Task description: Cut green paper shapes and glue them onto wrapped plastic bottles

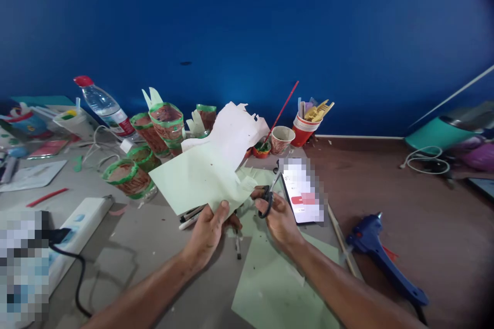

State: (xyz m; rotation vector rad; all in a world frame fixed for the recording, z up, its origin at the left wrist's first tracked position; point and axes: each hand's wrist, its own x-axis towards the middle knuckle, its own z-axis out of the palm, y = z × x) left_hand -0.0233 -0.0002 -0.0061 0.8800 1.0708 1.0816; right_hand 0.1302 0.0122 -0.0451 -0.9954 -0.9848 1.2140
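Note:
My left hand [208,234] pinches the lower edge of a pale green sheet of paper [193,177], thumb on top. The sheet is raised above the table and its upper part, cut irregularly, looks whitish. To its right, my right hand [280,218] holds black-handled scissors [266,201], fingers at the loops; the blades point up and away, near the sheet's right edge. Whether they touch the paper I cannot tell. Beneath my right forearm lies another pale green sheet [266,277]. Pens [192,218] lie by my left hand, partly under the raised sheet.
A lit phone [303,193] lies beyond my right hand. Blue glue gun [372,239] and a stick [339,236] are at right. Painted cups [129,180], a bottle [108,108] and a power strip [77,236] stand or lie left. Stacked cups [304,131] hold utensils at the back.

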